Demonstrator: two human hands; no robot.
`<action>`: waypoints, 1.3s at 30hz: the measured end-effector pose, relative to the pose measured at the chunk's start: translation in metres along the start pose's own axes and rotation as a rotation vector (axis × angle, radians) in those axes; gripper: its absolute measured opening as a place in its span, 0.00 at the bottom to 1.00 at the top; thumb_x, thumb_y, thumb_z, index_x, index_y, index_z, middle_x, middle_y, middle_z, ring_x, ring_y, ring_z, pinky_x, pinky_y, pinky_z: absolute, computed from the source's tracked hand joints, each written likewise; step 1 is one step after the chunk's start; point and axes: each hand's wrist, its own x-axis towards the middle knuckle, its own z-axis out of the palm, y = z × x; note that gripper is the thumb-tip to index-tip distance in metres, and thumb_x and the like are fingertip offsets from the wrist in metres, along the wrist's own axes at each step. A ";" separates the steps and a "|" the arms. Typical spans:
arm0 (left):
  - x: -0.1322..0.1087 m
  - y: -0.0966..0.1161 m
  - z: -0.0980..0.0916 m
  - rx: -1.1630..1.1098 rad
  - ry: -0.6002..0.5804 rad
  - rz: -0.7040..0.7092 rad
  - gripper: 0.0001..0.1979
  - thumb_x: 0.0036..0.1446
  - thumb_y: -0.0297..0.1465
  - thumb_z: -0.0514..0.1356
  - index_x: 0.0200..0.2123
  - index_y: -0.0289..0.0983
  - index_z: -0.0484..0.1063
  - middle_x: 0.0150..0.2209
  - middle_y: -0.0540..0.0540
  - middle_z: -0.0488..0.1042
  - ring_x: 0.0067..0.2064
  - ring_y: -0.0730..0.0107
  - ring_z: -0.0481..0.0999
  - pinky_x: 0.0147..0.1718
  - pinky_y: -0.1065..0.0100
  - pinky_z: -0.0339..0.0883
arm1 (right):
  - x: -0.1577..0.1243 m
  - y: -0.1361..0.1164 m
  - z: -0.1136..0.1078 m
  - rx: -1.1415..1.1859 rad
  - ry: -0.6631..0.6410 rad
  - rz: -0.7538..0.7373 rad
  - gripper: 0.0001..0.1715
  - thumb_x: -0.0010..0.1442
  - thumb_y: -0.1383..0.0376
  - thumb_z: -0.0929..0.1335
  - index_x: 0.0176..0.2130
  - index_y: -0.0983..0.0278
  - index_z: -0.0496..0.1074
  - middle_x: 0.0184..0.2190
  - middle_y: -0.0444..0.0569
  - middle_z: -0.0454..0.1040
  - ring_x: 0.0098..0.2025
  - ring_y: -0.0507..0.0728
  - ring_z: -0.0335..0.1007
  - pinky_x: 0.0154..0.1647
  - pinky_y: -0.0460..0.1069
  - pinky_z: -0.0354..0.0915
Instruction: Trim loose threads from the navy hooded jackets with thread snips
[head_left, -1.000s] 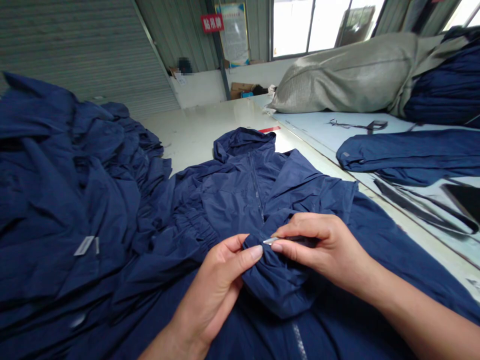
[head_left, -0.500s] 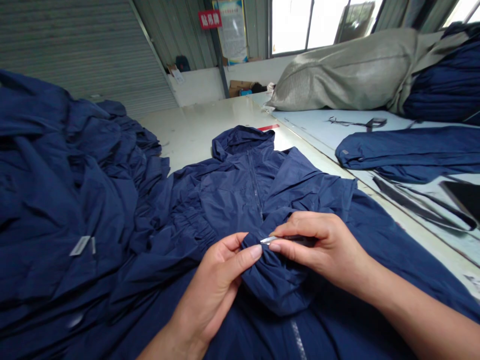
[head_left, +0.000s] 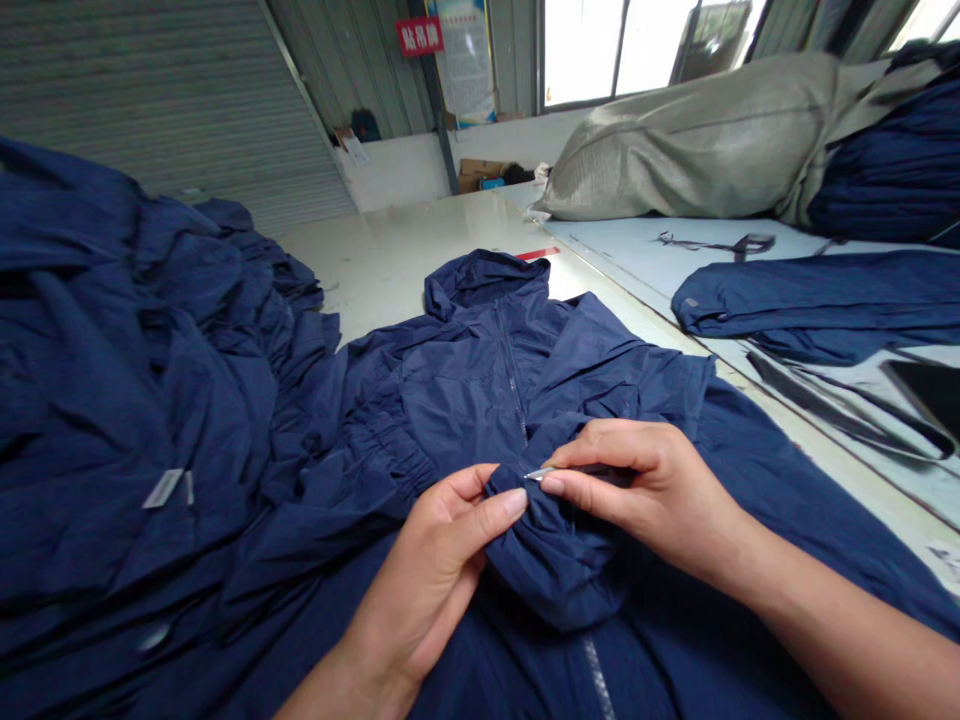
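A navy hooded jacket [head_left: 465,390] lies zipped on the table, hood pointing away from me. My left hand [head_left: 435,570] pinches a bunched cuff of the jacket [head_left: 555,560] between thumb and fingers. Just to its right, my right hand [head_left: 645,490] is closed on a small metal tool [head_left: 538,473], likely thread snips. The tool's silver tip touches the gathered edge of the cuff beside my left thumb.
A tall heap of navy jackets [head_left: 127,400] fills the left side. To the right lie another folded navy garment [head_left: 817,300], black straps [head_left: 847,420] and a large grey sack [head_left: 697,140]. Bare white table [head_left: 397,260] shows beyond the hood.
Both hands keep their grip. The tool's tip has edged slightly up and in toward the cuff's gathered edge.
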 end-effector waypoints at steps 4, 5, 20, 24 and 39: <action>0.001 0.000 -0.001 -0.006 -0.006 0.005 0.14 0.48 0.28 0.71 0.40 0.34 0.80 0.37 0.42 0.83 0.40 0.60 0.81 0.44 0.64 0.72 | 0.002 -0.002 -0.001 0.082 0.092 0.086 0.11 0.60 0.58 0.72 0.33 0.62 0.81 0.30 0.48 0.81 0.31 0.54 0.75 0.33 0.46 0.68; 0.000 0.000 -0.001 -0.007 -0.005 0.006 0.14 0.48 0.28 0.71 0.41 0.34 0.80 0.36 0.42 0.83 0.40 0.59 0.81 0.45 0.63 0.72 | 0.002 -0.002 -0.001 0.104 0.107 0.107 0.11 0.60 0.58 0.72 0.33 0.62 0.81 0.30 0.48 0.81 0.32 0.54 0.75 0.33 0.46 0.69; 0.000 0.002 0.000 -0.001 0.001 0.048 0.10 0.50 0.26 0.69 0.39 0.35 0.80 0.37 0.44 0.83 0.38 0.65 0.81 0.39 0.70 0.71 | 0.001 -0.003 -0.001 0.095 -0.030 0.062 0.09 0.60 0.61 0.73 0.34 0.64 0.82 0.29 0.48 0.80 0.31 0.51 0.73 0.32 0.45 0.65; -0.001 0.003 0.002 0.032 0.016 0.067 0.09 0.50 0.27 0.70 0.37 0.35 0.80 0.36 0.45 0.83 0.35 0.68 0.80 0.36 0.72 0.71 | 0.000 0.000 -0.001 0.057 -0.025 0.028 0.11 0.60 0.59 0.73 0.34 0.65 0.82 0.28 0.48 0.79 0.29 0.51 0.73 0.31 0.45 0.64; -0.002 0.002 0.003 0.074 0.060 0.099 0.11 0.47 0.29 0.72 0.36 0.35 0.80 0.31 0.47 0.82 0.32 0.70 0.80 0.36 0.73 0.71 | -0.001 0.003 0.001 0.005 -0.012 -0.046 0.10 0.61 0.60 0.73 0.36 0.65 0.81 0.27 0.47 0.77 0.29 0.49 0.71 0.29 0.44 0.62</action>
